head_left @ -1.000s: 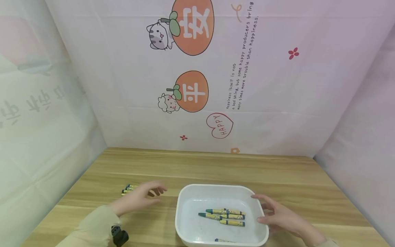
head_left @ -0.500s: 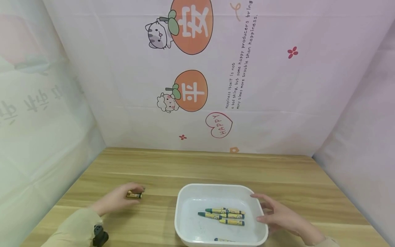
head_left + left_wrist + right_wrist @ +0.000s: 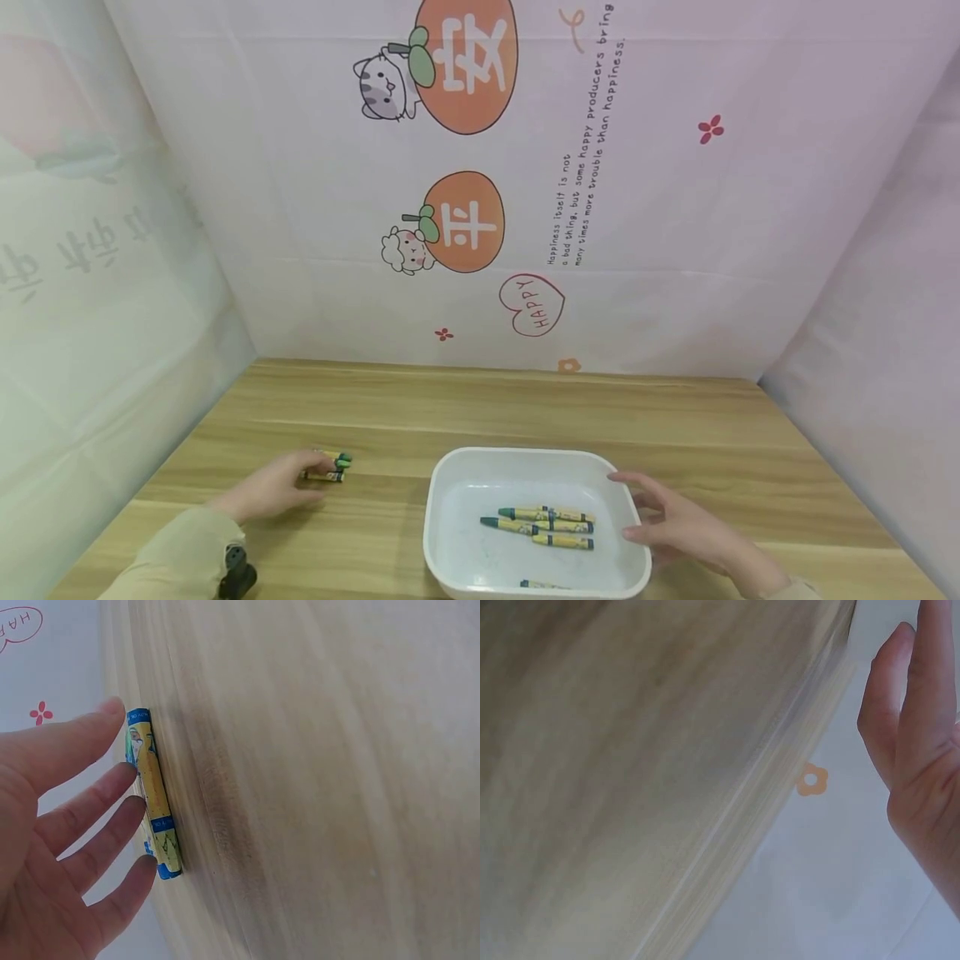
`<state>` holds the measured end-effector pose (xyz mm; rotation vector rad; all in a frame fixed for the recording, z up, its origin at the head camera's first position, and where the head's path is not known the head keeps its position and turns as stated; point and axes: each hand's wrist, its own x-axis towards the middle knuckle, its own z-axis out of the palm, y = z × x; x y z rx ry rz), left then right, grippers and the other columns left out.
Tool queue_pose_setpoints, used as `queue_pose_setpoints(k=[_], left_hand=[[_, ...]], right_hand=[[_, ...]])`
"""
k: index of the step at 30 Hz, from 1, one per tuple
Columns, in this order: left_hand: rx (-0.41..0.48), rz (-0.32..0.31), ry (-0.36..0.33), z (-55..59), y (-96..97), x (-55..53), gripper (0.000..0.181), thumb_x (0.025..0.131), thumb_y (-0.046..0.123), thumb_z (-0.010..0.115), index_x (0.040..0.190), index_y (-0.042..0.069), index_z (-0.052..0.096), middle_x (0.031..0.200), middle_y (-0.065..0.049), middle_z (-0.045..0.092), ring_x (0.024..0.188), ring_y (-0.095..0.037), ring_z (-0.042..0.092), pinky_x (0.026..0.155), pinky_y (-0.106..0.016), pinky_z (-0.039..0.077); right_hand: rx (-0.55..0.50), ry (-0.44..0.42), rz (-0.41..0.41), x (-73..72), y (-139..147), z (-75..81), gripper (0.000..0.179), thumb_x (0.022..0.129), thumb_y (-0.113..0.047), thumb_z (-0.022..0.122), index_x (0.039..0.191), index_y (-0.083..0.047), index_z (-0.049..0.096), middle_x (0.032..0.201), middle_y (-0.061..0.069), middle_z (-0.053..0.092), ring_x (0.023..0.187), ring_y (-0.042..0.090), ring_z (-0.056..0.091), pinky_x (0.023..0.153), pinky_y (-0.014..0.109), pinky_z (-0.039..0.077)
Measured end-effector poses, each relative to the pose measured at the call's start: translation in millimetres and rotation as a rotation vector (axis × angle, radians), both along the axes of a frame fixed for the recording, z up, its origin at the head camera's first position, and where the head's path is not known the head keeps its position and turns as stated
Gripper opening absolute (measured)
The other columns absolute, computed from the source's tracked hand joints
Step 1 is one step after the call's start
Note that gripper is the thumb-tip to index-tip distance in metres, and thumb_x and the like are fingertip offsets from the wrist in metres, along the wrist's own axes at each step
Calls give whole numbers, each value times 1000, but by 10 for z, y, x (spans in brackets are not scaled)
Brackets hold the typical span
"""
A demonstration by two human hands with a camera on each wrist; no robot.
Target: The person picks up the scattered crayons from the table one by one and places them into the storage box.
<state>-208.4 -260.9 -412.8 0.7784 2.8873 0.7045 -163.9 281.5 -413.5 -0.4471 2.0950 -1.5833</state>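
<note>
Lying loose on the wood-grain table (image 3: pixel 390 533), toward its left, a few crayons (image 3: pixel 330 477) w/ yellow wrappers and dark or green ends sit close together. The person's left hand (image 3: pixel 273 485) is just beside them: fingers relaxed, slightly bent, clasped round nothing, tips at the edge of a blue-banded crayon in the L wrist view — can't tell if they press on it. A small black device (image 3: pixel 237 573) sits at that wrist, by a pale sleeve (image 3: pixel 176 546). Well apart, to the right, stands a white tub (image 3: pixel 457 546) w/ rounded corners; several more crayons lie inside, most bunched right of its middle, one by the near wall, partly hidden. The right hand (image 3: pixel 686 527) grips the tub's right side, thumb and index tips over the rim, other fingers mostly out of sight. Behind rises a white backdrop (image 3: pixel 652 208) — prints incl. two orange fruits (image 3: pixel 472 223), a cat (image 3: pixel 382 87), English text (image 3: pixel 581 158) & a heart (image 3: pixel 532 305) reading HAPPY.
</note>
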Motion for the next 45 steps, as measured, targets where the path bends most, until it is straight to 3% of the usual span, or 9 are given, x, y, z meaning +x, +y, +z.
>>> queue_pose_setpoints(k=[11,21,27,34,45], left_hand=[[-66,-51,26,-22,-16,-18,37,74,11,74,108,4,61,111,-16,62,107,-45,54,89,-56,44],[-133,-73,63,-20,-57,5,40,74,3,72,112,5,59,107,-16,61,94,-35,59,79,-47,51],[-100,-54,-15,-38,-78,-30,41,74,-5,68,113,2,59,102,-12,63,89,-29,60,73,-43,52],[-88,-46,-64,-54,-84,-76,40,75,-6,67,112,6,61,89,0,62,77,-10,55,65,-29,49],[-63,-26,-160,48,36,-52,36,80,-6,62,113,9,61,94,-1,61,82,-13,56,69,-32,50]], right_hand=[[22,0,-5,9,6,-3,72,89,-14,61,144,-3,15,132,43,25,101,31,60,71,47,56],[7,11,2,0,5,-8,72,89,-12,60,143,-1,15,129,43,28,101,30,59,71,46,56],[21,4,-3,16,2,8,72,89,-14,60,143,-2,15,131,43,26,102,31,59,71,46,56],[16,6,-2,15,2,-5,72,89,-13,61,143,-2,15,131,41,29,101,30,60,71,46,56],[-42,-21,2,-5,-6,-20,75,87,-9,62,144,-2,13,132,46,20,102,29,59,70,50,55]])
